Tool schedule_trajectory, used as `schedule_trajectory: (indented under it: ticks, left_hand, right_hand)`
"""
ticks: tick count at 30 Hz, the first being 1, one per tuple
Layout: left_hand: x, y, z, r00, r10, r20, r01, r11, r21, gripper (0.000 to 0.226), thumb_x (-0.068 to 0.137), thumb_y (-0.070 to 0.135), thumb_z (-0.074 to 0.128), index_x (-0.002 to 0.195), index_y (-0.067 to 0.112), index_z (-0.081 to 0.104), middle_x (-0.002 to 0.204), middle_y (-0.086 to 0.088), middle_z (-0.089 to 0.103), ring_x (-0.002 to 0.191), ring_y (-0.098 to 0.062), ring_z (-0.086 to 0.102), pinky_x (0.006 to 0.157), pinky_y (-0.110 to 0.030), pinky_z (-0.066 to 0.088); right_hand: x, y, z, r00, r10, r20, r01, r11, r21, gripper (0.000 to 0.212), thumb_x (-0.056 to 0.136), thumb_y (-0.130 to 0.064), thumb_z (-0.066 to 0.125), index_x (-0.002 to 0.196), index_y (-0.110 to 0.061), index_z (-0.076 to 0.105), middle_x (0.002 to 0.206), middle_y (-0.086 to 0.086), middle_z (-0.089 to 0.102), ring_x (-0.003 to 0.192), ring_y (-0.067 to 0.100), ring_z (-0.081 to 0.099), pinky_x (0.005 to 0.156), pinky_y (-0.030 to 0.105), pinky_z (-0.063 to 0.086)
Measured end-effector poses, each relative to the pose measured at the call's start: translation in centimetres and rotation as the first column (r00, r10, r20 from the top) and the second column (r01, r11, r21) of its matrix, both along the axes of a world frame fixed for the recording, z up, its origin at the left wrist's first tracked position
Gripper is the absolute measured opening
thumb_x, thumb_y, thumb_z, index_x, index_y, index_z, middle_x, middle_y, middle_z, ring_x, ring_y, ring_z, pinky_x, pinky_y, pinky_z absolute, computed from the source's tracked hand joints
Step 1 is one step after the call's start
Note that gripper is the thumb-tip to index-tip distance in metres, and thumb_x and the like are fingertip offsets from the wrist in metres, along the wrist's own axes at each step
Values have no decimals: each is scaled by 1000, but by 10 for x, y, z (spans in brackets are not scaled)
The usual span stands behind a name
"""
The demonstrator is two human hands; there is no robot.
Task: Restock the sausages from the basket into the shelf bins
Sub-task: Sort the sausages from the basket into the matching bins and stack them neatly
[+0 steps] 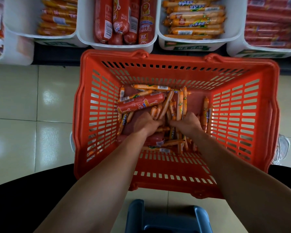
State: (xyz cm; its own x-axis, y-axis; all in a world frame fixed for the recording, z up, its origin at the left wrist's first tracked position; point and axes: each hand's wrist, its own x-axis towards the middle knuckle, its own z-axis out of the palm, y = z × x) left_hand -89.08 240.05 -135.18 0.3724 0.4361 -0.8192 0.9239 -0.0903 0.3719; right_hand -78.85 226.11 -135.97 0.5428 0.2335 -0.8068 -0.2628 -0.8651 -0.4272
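Note:
An orange-red plastic basket stands on the floor below the shelf. Inside lie several thin orange corn sausages and a thick red sausage. Both my hands reach down into the pile. My left hand curls around a bunch of thin orange sausages. My right hand grips several more of them, upright between its fingers. White shelf bins line the top: one with thick red sausages, one with orange corn sausages.
Another white bin with orange sausages sits at the upper left, and a bin of flat red packs at the upper right. A blue-grey stool stands at the bottom. Beige floor tiles lie left of the basket.

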Motion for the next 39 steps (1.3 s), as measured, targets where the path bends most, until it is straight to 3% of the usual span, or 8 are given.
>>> schedule_trajectory:
  ticks: [5,15,20,25,28,32,35,39]
  left_hand:
    - [3,-2,2,999,3,35,-1,997,-71,59,74,48,80,124,26,58,117,3,67,108,-20,62,92,-33,48]
    - [8,1,11,986,78,149,-49,981,-189,11,87,31,74,89,28,64,92,7,67,79,-7,58,67,-25,43]
    - [18,6,29,967,123,225,-71,972,-225,16,88,34,74,98,26,65,96,5,69,93,-18,65,77,-31,48]
    - [23,10,57,956,144,257,-96,977,-192,25,91,30,72,79,26,51,81,11,56,80,-12,59,63,-18,40]
    - [19,13,69,961,130,243,-92,983,-161,25,88,40,72,98,23,57,98,4,60,90,-13,60,70,-25,45]
    - [10,13,91,957,141,254,-100,981,-166,75,86,50,72,143,14,41,137,4,47,128,-24,48,95,-35,40]
    - [2,12,112,962,118,248,-87,987,-133,81,77,60,74,139,16,46,139,-1,54,124,-26,53,99,-42,45]
    - [-5,13,146,951,80,300,-65,996,-59,60,80,51,76,125,16,57,116,-1,66,104,-20,62,81,-33,45]
  right_hand:
    - [1,0,5,1000,-15,-23,15,1000,12,38,65,-42,84,94,-21,72,87,-2,71,82,15,67,71,28,55]
    - [7,-3,20,999,2,-47,0,998,55,22,71,-32,85,86,-24,71,81,-3,72,74,8,67,57,21,48]
    - [6,-4,28,1000,-3,27,2,1000,29,19,74,-29,81,84,-22,66,76,-2,68,67,10,65,51,21,45]
    - [4,-1,50,997,-37,61,32,996,78,20,78,-25,77,66,-20,62,58,-6,60,47,6,56,37,16,37]
    - [3,-1,71,996,-54,71,47,994,96,32,78,-24,75,55,-23,52,44,-12,49,39,5,48,38,16,32]
    - [-3,-8,100,994,-6,110,-9,991,135,27,82,-21,74,61,-22,57,50,-11,55,43,2,54,40,15,36]
    - [-6,-13,122,989,34,142,-58,984,169,24,83,-19,74,65,-20,58,57,-5,58,47,5,56,42,16,38]
    - [-9,-16,154,968,82,235,-132,971,201,18,79,-23,74,67,-18,61,59,-4,62,50,13,59,48,22,43]
